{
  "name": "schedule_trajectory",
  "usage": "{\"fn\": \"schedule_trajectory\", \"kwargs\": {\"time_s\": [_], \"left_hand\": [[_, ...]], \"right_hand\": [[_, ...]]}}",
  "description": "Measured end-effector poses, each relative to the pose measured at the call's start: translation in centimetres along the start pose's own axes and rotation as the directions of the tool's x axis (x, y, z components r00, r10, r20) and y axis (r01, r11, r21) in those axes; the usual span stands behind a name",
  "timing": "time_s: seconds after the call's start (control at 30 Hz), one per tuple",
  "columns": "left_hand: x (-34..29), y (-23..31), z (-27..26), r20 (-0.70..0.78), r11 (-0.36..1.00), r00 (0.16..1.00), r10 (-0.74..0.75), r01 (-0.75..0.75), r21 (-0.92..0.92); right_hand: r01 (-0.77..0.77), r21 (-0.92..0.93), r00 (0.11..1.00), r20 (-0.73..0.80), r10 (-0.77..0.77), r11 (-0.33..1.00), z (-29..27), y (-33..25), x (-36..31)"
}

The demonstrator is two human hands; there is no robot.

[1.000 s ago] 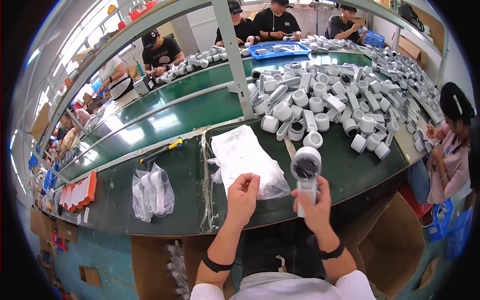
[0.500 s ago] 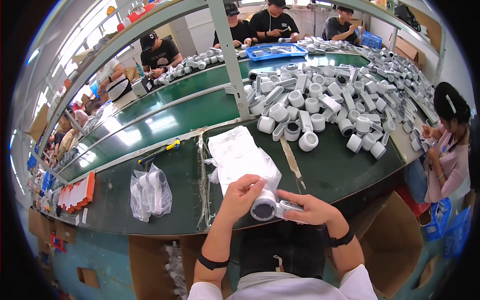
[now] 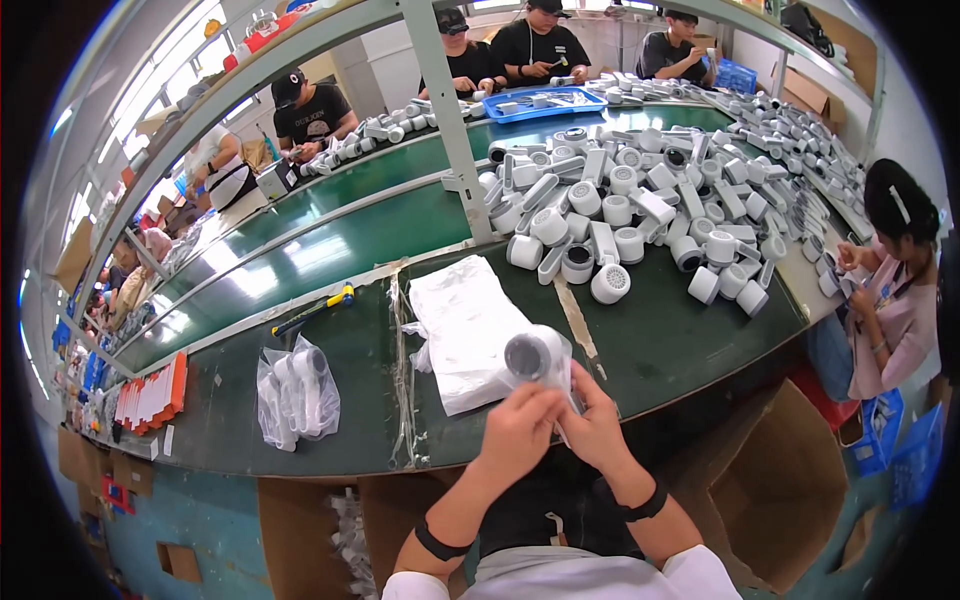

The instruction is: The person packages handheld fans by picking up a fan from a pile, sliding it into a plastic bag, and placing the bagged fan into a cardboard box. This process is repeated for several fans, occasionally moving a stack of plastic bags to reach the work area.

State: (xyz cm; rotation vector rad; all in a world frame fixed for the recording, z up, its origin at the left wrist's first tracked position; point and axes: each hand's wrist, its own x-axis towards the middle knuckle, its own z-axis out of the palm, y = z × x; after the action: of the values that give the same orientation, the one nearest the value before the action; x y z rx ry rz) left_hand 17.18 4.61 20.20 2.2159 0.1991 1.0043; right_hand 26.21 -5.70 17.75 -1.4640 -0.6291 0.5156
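Note:
A white handheld fabric shaver point(image 3: 548, 347) with a round head and a grey disc on its face stands head-up above the near table edge. Thin clear plastic film seems to wrap it, like a bag. My right hand point(image 3: 594, 418) grips its handle from the right, fingers closed. My left hand point(image 3: 522, 425) pinches just below the head, apparently on the clear film; its fingertips partly hide what they hold. Just beyond lies a flat stack of thin white plastic bags point(image 3: 460, 320), partly behind the shaver head.
Several bagged shavers point(image 3: 292, 395) lie to the left, near a yellow-and-black hammer-like tool point(image 3: 315, 308) and orange-and-white cards point(image 3: 152, 393). A big heap of white shavers point(image 3: 640, 200) covers the right. A metal post point(image 3: 447, 130) rises ahead. A cardboard box point(image 3: 775, 480) stands below right.
The shaver has risen from the table's edge and turned head-up, now within clear film. My right hand moved under it onto the handle; my left hand shifted from the head to below it.

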Motion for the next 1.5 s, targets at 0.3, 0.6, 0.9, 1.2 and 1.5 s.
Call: {"fn": "schedule_trajectory", "kwargs": {"time_s": [0.3, 0.6, 0.9, 1.2, 1.5], "left_hand": [[-2.8, 0.1, -0.1, 0.230, 0.897, 0.972, -0.044, 0.140, -0.420], [-3.5, -1.5, 0.2, 0.368, 0.099, 0.724, -0.584, 0.513, -0.853], [-6.2, -2.5, -9.5, 0.033, 0.271, 0.638, -0.770, 0.373, -0.887], [-12.5, -8.3, -31.6, -0.902, 0.728, 0.281, -0.327, 0.684, -0.051], [-17.2, -19.0, -35.0, -0.883, 0.296, 0.349, -0.314, 0.920, 0.258]], "right_hand": [[0.053, 0.294, 0.995, -0.093, -0.027, 0.954, 0.0, 1.0, 1.5], [0.266, 0.141, 0.953, -0.187, -0.238, 0.954, 5.1, -0.2, 0.1], [0.610, -0.365, 0.791, 0.337, -0.511, 0.703, 4.0, -0.6, -1.3], [0.241, -0.287, 0.958, 0.224, -0.180, 0.927, 1.3, 4.1, 0.1], [0.263, -0.262, 0.964, 0.114, -0.241, 0.928, 1.5, 5.0, -0.3]]}}
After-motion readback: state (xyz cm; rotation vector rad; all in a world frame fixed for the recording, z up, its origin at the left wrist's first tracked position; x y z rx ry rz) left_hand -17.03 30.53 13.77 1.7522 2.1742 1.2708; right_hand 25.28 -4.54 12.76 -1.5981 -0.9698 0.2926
